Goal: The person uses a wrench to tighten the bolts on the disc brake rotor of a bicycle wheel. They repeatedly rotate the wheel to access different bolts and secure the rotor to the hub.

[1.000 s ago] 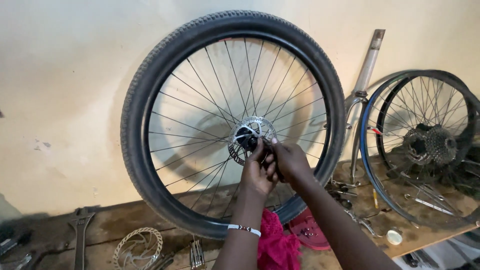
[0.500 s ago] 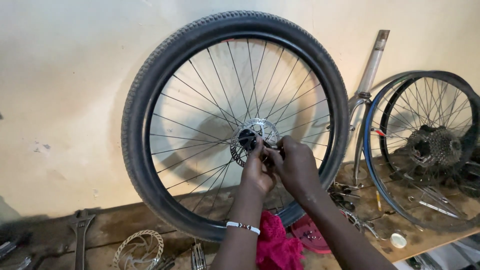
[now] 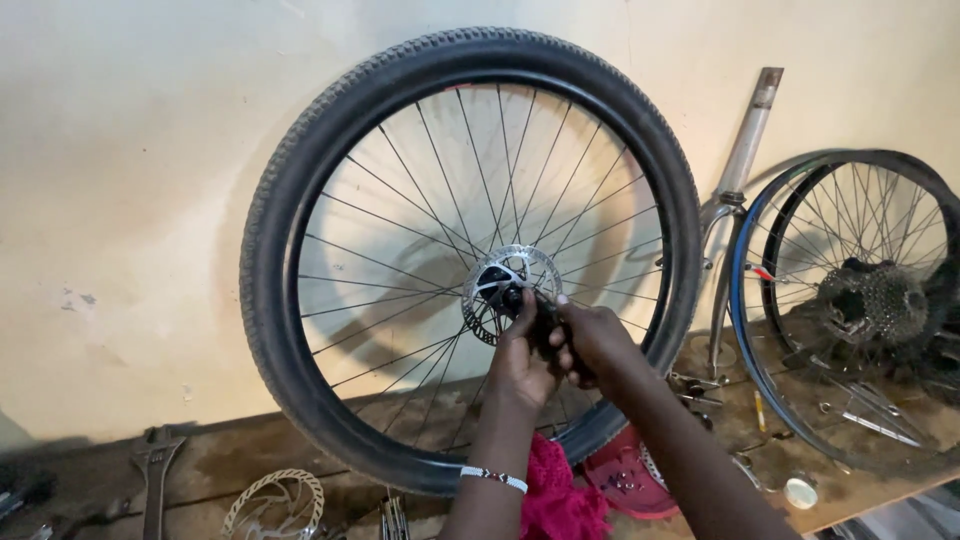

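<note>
A knobby black-tyred wheel [image 3: 470,260] with thin steel spokes stands upright on the worn wooden table [image 3: 250,460], leaning on the cream wall. At its hub, against the perforated metal disc rotor [image 3: 490,290], the left hand [image 3: 520,365] and right hand [image 3: 597,340] both clench a small dark tool [image 3: 535,315]. Right of the wheel leans a second, blue-rimmed wheel [image 3: 850,300] with a toothed cassette.

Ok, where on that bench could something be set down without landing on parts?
Bare wood shows between the wrench and the big wheel, above the loose disc rotor. Right of the hands, bench is crowded: red tray, small parts, second wheel.
</note>
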